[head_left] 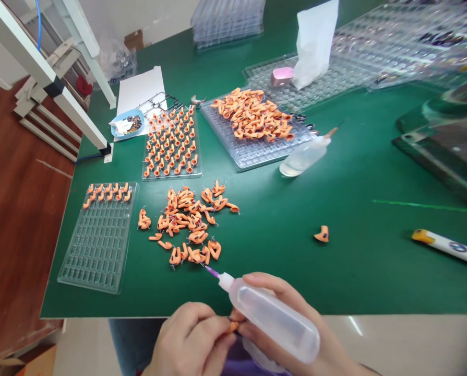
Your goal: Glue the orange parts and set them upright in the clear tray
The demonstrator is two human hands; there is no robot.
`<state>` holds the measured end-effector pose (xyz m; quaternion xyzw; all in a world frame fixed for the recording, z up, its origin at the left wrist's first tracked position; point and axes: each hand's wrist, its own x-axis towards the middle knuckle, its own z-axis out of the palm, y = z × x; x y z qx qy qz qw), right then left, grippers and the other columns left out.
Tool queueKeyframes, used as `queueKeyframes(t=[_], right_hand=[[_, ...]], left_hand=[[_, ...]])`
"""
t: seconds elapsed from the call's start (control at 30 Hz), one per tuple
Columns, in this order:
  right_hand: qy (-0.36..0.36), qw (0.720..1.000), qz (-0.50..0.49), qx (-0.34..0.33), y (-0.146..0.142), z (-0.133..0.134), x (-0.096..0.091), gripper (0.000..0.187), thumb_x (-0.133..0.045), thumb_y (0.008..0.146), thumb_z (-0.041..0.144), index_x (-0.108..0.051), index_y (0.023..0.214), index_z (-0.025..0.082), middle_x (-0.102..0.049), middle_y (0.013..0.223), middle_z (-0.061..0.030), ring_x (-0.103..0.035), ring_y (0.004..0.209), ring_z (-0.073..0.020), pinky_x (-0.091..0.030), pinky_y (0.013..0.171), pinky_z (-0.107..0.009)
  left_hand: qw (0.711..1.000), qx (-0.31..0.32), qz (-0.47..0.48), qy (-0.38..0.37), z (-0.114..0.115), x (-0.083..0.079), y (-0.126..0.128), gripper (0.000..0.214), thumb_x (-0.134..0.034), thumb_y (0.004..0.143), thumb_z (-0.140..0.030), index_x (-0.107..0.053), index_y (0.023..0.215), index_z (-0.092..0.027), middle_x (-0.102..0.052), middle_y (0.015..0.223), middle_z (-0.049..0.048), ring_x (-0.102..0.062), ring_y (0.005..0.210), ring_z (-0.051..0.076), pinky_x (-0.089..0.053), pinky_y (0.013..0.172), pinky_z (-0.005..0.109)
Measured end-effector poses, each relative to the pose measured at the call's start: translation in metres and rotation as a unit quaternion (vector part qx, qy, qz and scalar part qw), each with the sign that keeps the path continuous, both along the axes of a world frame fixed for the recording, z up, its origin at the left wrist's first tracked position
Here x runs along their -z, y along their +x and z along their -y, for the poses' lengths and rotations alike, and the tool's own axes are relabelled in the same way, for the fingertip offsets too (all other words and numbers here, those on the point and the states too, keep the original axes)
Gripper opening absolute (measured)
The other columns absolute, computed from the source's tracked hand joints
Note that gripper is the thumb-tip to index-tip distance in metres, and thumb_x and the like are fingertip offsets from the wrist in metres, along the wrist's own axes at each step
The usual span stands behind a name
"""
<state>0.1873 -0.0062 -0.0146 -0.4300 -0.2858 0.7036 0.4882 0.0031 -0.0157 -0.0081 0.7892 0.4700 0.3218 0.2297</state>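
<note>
My right hand (296, 313) is closed around a clear squeeze bottle (274, 317) with a white cap and a purple needle tip pointing up-left. My left hand (192, 339) pinches a small orange part (234, 327) at its fingertips, right beside my right-hand fingers, below the table's front edge. A loose pile of orange parts (188, 224) lies on the green table (354, 271) just beyond the needle tip. A single orange part (322, 234) lies alone to the right.
A mostly empty clear tray (96, 245) sits at left, a filled tray (172, 143) behind the pile, another tray (252, 149) heaped with parts, a second bottle (303, 156) lying down, a pen-like tool (448, 246) at right, and stacked trays at the back.
</note>
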Motion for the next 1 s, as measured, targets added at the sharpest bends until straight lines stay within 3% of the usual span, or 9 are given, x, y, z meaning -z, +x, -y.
queueKeyframes(t=[0.67, 1.0], right_hand=[[-0.065, 0.997, -0.019, 0.023, -0.0024, -0.0043, -0.0084, 0.047, -0.096, 0.071, 0.044, -0.067, 0.105, 0.032, -0.077, 0.078, 0.0035, -0.074, 0.069, -0.0122, -0.061, 0.066, -0.017], [-0.051, 0.998, -0.027, 0.031, -0.0024, -0.0012, -0.0060, 0.042, -0.097, 0.070, 0.041, -0.071, 0.102, 0.033, -0.075, 0.081, 0.0044, -0.073, 0.068, -0.0104, -0.059, 0.066, -0.015]], left_hand=[[0.999, 0.002, 0.002, 0.037, -0.0015, -0.0023, 0.0015, 0.016, -0.051, 0.105, -0.019, -0.066, 0.109, -0.017, -0.068, 0.088, 0.0045, -0.068, 0.076, 0.012, -0.057, 0.073, 0.019], [0.999, 0.011, 0.010, 0.044, -0.0002, -0.0002, 0.0013, 0.016, -0.052, 0.104, -0.016, -0.067, 0.109, -0.015, -0.069, 0.087, 0.0052, -0.068, 0.075, 0.013, -0.056, 0.071, 0.020]])
